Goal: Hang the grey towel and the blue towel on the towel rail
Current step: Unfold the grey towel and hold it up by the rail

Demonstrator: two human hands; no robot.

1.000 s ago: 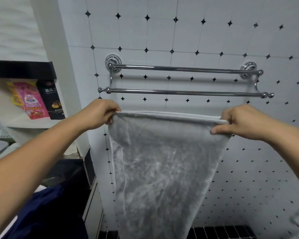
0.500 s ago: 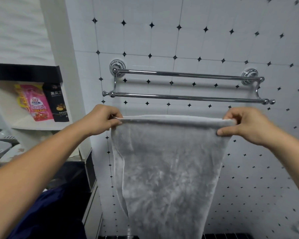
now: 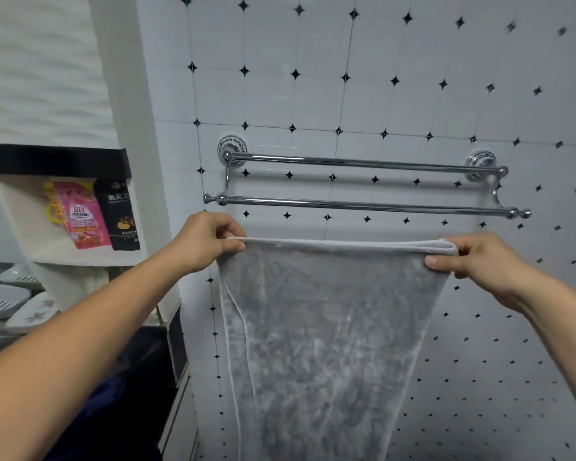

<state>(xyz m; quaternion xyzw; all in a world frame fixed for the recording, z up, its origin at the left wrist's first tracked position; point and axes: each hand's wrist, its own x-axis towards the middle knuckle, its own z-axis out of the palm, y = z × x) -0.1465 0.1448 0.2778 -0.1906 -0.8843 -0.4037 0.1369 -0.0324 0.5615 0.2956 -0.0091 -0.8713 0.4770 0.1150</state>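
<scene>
Fingers (image 3: 228,229) of the left hand (image 3: 203,241) and right hand (image 3: 479,261) pinch the top corners of the grey towel (image 3: 326,327), holding it stretched just below the chrome towel rail (image 3: 363,204) on a white tiled wall (image 3: 413,104) with little black diamonds. Pink pouch (image 3: 80,217) and black pouch (image 3: 122,217) on the left shelf (image 3: 80,257), writing's too small to read.
</scene>
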